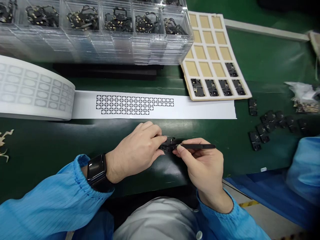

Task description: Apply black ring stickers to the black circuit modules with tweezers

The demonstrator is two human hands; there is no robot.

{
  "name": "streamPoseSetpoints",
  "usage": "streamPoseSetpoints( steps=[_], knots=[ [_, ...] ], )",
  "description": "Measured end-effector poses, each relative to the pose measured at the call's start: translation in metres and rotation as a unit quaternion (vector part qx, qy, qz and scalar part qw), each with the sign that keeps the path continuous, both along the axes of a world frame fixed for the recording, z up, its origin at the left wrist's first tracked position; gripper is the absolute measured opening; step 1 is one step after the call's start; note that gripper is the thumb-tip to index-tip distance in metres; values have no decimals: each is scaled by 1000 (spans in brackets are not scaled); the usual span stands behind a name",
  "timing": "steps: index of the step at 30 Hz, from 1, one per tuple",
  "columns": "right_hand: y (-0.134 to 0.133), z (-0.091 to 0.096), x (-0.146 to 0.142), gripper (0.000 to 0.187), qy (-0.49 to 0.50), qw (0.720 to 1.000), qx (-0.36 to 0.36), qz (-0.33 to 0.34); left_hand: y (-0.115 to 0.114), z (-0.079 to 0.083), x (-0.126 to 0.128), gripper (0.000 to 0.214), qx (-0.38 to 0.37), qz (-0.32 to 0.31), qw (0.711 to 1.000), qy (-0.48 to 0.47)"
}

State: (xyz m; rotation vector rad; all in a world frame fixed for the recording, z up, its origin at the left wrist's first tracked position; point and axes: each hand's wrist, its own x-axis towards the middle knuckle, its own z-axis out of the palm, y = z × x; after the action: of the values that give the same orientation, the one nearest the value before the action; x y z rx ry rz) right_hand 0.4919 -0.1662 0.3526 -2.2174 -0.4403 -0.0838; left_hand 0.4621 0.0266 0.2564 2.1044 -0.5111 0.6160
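Between my hands, close above the green table, is a small black electronic part [166, 145]. My left hand [140, 148] grips its left side between thumb and fingers. In my right hand [202, 163] are black tweezers [198, 146], lying nearly level with their tips at the part's right side. My right fingertips come close to the part too; whether they touch it I cannot tell. Just beyond my hands runs a white strip of stickers [205, 108] with rows of small black-framed ovals, coming off a large roll [32, 90] at the left.
Clear divided trays [160, 50] of black parts are stacked at the back left. Beside them lies a white foam tray [217, 97] with several black modules in its near slots. Loose black modules [255, 140] and a plastic bag [303, 95] lie at right, near another person's blue sleeve [305, 160].
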Motion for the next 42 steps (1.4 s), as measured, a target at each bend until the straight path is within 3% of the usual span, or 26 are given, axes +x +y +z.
streamPoseSetpoints(
  steps=[42],
  knots=[
    [0,-2,-5,9,-22,999,-49,0,4,0,-4,24,3,-2,1000,-3]
  ],
)
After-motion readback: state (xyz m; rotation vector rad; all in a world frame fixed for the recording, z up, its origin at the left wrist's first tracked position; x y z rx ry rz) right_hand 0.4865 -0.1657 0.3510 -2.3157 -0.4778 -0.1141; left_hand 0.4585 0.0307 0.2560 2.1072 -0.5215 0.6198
